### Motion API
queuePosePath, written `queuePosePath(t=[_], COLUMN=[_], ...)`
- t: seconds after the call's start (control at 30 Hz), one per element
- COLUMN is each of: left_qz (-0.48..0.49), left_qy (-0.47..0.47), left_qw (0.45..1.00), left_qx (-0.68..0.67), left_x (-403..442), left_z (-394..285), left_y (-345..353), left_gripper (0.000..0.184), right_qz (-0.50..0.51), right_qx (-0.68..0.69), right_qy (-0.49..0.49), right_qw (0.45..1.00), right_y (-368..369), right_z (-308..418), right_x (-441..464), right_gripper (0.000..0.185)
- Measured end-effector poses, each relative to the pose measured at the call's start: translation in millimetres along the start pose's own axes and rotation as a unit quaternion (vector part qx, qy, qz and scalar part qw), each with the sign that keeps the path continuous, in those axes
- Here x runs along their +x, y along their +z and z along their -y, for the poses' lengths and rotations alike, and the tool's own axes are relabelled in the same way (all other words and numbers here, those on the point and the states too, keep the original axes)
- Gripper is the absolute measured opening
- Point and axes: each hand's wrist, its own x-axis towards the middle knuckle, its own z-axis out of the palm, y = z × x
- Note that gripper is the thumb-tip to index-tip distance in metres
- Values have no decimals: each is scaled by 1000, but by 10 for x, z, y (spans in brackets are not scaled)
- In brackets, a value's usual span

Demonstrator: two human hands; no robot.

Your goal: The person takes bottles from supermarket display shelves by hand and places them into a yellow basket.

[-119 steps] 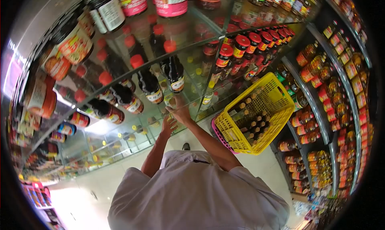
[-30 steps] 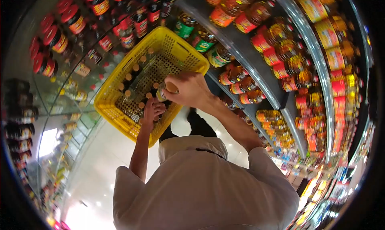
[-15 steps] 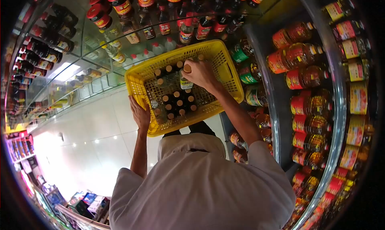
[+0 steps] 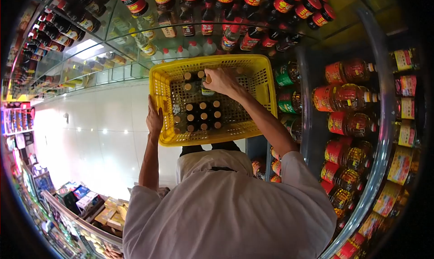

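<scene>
In front of my body is a yellow plastic basket (image 4: 264,121) with slotted walls, holding several dark bottles (image 4: 203,116) with tan caps. My left hand (image 4: 154,121) is at its left edge, thumb by the rim and fingers along the outside. Inside the basket, toward the back, my right hand (image 4: 222,83) has its fingers closed round the cap of an upright bottle with a pale label (image 4: 207,91). Other capped bottles stand just left of that hand. The fingers partly hide the held bottle's top.
Glass shelves behind the basket carry red-lidded jars (image 4: 134,1) and sauce bottles (image 4: 208,22). On the right, large oil bottles (image 4: 346,98) line a rack with a metal rail (image 4: 384,137). Pale tiled floor (image 4: 104,137) lies to the left, with stacked boxes (image 4: 83,200) lower down.
The view has turned slightly, so the basket looks straighter. My right hand still has the bottle by its cap and has shifted a little left within the basket. My left hand stays at the edge.
</scene>
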Motion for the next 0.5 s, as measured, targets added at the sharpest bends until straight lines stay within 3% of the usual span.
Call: queuePosePath(t=[0.1, 0.37, 0.4, 0.47, 0.5], left_qz=[11, -83, -83, -2, -25], left_qy=[-18, 48, 42, -67, -55], left_qw=[1000, 995, 995, 996, 995], left_qx=[-7, 23, 26, 57, 73], left_x=[33, 41, 48, 50, 47], left_z=[3, 12, -21, -12, -14], left_y=[21, 111, 101, 74, 91], left_gripper=[68, 63, 63, 61, 59], right_qz=[73, 81, 85, 73, 87], right_qx=[9, 30, 35, 18, 27], right_qy=[25, 27, 24, 29, 32], right_qw=[997, 996, 995, 997, 995], right_y=[210, 820, 947, 1140, 1160], right_z=[-131, -472, -553, -635, -649], right_x=[48, 111, 100, 117, 127], right_gripper=[26, 22, 22, 25, 27])
